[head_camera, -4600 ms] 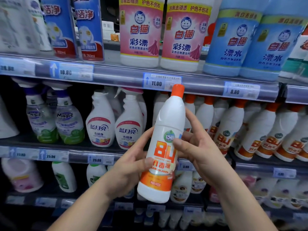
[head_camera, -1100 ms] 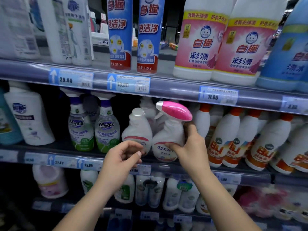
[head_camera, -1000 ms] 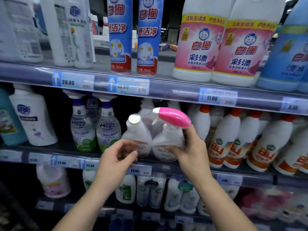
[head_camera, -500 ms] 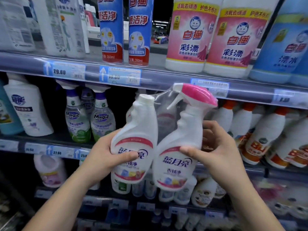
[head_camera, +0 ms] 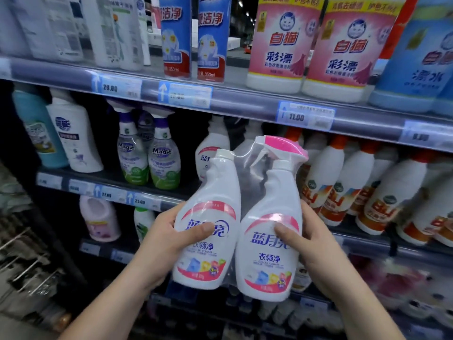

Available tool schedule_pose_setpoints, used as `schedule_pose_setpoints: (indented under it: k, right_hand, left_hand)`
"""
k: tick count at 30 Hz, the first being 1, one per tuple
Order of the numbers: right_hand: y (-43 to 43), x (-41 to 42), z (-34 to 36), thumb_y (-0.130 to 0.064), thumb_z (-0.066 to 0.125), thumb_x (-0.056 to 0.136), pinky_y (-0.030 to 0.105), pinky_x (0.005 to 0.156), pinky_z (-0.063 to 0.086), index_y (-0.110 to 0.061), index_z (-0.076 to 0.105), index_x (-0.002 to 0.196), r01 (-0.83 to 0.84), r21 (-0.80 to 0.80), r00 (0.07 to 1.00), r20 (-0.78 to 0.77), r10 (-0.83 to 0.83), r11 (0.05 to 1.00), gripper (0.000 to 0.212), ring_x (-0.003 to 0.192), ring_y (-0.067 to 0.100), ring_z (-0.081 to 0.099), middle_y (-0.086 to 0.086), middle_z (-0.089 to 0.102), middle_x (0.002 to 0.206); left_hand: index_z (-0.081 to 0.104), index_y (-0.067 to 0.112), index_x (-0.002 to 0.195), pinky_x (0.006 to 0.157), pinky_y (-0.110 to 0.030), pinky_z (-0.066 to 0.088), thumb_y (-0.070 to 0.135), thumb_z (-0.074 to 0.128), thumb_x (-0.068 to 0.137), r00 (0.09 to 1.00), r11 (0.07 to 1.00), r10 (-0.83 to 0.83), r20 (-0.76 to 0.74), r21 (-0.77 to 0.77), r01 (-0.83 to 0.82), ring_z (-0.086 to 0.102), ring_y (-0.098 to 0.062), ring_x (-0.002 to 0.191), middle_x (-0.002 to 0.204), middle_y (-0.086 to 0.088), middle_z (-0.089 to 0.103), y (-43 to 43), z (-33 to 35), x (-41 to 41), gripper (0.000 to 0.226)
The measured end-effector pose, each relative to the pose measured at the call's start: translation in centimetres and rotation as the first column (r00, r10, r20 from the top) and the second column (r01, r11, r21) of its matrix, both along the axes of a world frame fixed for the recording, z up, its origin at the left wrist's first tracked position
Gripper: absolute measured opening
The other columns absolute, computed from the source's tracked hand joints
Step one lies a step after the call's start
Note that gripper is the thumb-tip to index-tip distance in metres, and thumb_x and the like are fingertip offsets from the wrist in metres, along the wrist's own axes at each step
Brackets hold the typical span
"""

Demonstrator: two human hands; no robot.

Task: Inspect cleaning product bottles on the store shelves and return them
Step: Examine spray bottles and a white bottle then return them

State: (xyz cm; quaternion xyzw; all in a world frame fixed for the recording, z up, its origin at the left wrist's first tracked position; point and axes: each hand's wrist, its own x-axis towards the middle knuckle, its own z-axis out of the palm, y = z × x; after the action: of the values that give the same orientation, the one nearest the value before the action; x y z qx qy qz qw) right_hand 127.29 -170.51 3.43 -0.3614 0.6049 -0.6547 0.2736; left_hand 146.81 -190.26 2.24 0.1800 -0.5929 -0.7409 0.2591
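I hold a twin pack of white collar-cleaner bottles wrapped in clear plastic in front of the middle shelf. The left bottle [head_camera: 208, 217] has a plain white cap. The right bottle [head_camera: 272, 231] carries a pink spray trigger. My left hand [head_camera: 169, 239] grips the left bottle from the side, thumb across its label. My right hand [head_camera: 308, 236] grips the right bottle, thumb on its label. Both labels face me, upright and tilted slightly right. Another bottle of the same kind [head_camera: 208, 153] stands on the shelf behind.
Orange-capped white bottles [head_camera: 348, 182] fill the middle shelf to the right; Magic spray bottles [head_camera: 149, 155] stand to the left. Pink-labelled jugs [head_camera: 306, 45] and blue cans [head_camera: 193, 38] sit on the top shelf, whose edge rail [head_camera: 245, 104] bears price tags. A wire rack [head_camera: 27, 261] juts out at lower left.
The twin pack has come off the middle shelf and down toward me. My left hand, empty a second ago, now grips its left bottle. The view shifted right and lower.
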Motion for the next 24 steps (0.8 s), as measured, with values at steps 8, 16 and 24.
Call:
schedule_pose_setpoints:
  k: [8,16,24]
  right_hand:
    - [0.3,1.4,-1.8,-0.048,0.096,0.073,0.031,0.079,0.065,-0.033,0.063,0.138,-0.066,-0.066,0.997,-0.041,0.064,0.996,0.074,0.102,0.026,0.08,0.01,0.08,0.115]
    - [-0.9,4.7,-2.6,-0.016,0.092,0.076,0.031,0.085,0.062,-0.025,0.069,0.132,-0.094,-0.084,0.994,-0.068,0.089,0.992,0.061,0.105,0.02,0.076,0.007,0.077,0.115]
    - [-2.4,8.4,-3.1,-0.024,0.098,0.073,0.032,0.086,0.062,-0.022,0.071,0.133,0.034,-0.167,0.999,0.015,-0.032,0.985,0.066,0.108,0.023,0.077,0.01,0.079,0.119]
  left_hand:
    - [0.053,0.039,0.146,0.089,-0.029,0.06,0.021,0.087,0.077,0.999,0.982,-0.024,-0.038,-0.189,0.016,0.075,-0.024,0.115,0.127,-0.009,0.077,0.3,0.1,3.2,0.079]
    - [0.082,0.031,0.113,0.078,-0.023,0.061,-0.001,0.091,0.068,0.991,0.954,0.005,-0.134,-0.297,-0.045,0.078,-0.009,0.093,0.102,0.001,0.084,-1.6,-0.6,5.1,0.056]
    - [0.082,0.032,0.116,0.079,-0.026,0.063,-0.005,0.088,0.067,0.981,0.946,-0.135,-0.139,-0.312,0.086,0.079,-0.014,0.096,0.105,-0.006,0.084,-5.2,-0.1,6.1,0.062]
